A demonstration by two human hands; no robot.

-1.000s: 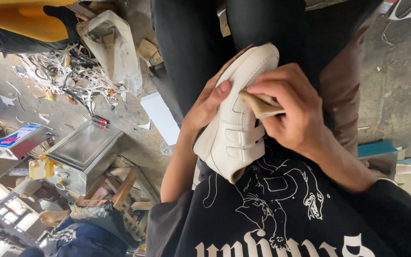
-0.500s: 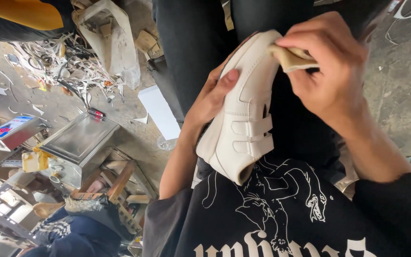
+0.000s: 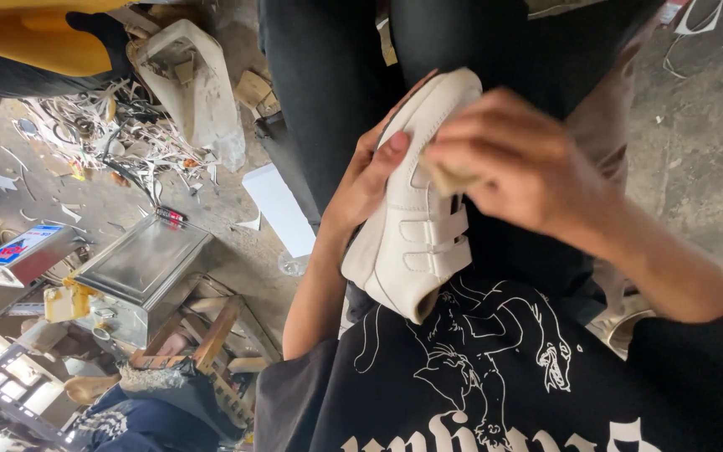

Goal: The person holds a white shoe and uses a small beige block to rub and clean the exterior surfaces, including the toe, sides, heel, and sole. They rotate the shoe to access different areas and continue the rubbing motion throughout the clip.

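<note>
Over my lap, above the black trousers (image 3: 328, 75), I see the white shoe (image 3: 416, 226) held up in the air, its toe pointing down toward my black printed shirt (image 3: 495, 368) and its heel up. My left hand (image 3: 361, 180) is closed around the side of the shoe, with the thumb lying on the upper near the heel, so this hand carries it. My right hand (image 3: 520, 167) is half closed, the fingers bent together and pinching a small tan pad (image 3: 449, 177), which is pressed on the upper just above the straps. I cannot tell what the pad is made of.

Below me the floor (image 3: 696, 151) is bare grey concrete, dusty and stained. On the left side of the view a heap of white scraps (image 3: 102, 138) lies on it, and near the heap lies a white flat sheet (image 3: 278, 209), partly behind my leg. A pale moulded shoe form (image 3: 198, 88) lies just beside the scraps. Lower in the view stands a metal box (image 3: 140, 272) with a flat shiny lid, and a small red and black object (image 3: 171, 216) lies near its corner. Next to the box is a wooden frame (image 3: 202, 339), and under it something in blue cloth (image 3: 140, 418). A yellow object (image 3: 52, 38) fills the upper left corner.
</note>
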